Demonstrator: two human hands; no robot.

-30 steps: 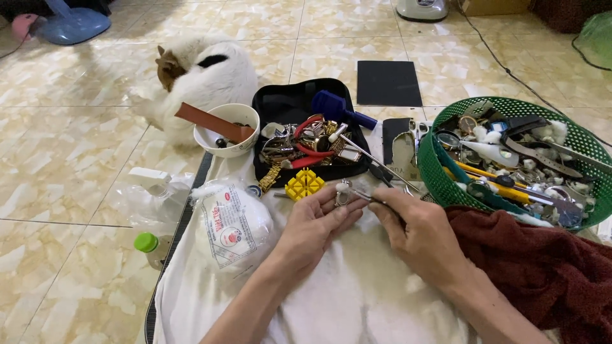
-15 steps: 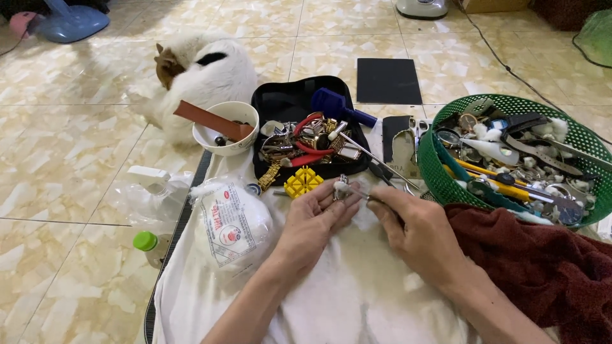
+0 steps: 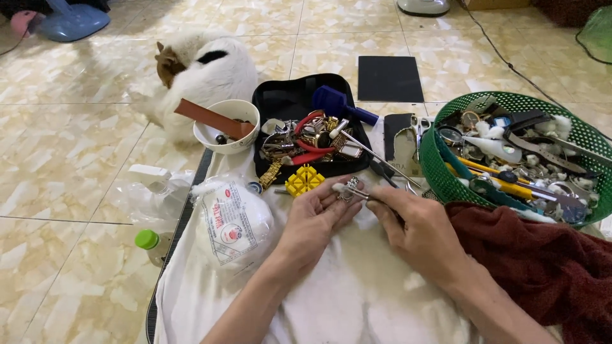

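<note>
My left hand (image 3: pixel 313 220) rests on the white cloth (image 3: pixel 357 299) and pinches a small silvery metal piece (image 3: pixel 349 188) at its fingertips. My right hand (image 3: pixel 421 229) grips thin metal tweezers (image 3: pixel 364 193) whose tips carry a tuft of white cotton (image 3: pixel 338 187) against that piece. Both hands meet just below the yellow plastic block (image 3: pixel 304 179).
A black tray (image 3: pixel 287 102) with watch parts, pliers and a blue tool sits ahead. A green basket (image 3: pixel 433 167) of tools stands right, above a dark red cloth (image 3: pixel 548 267). A white bowl (image 3: pixel 210 135), a cotton bag (image 3: pixel 233 223), a spray bottle (image 3: pixel 148 175) and a cat (image 3: pixel 210 67) are left.
Both hands stay together over the cloth. The small piece and tweezers shifted only slightly between the fingers.
</note>
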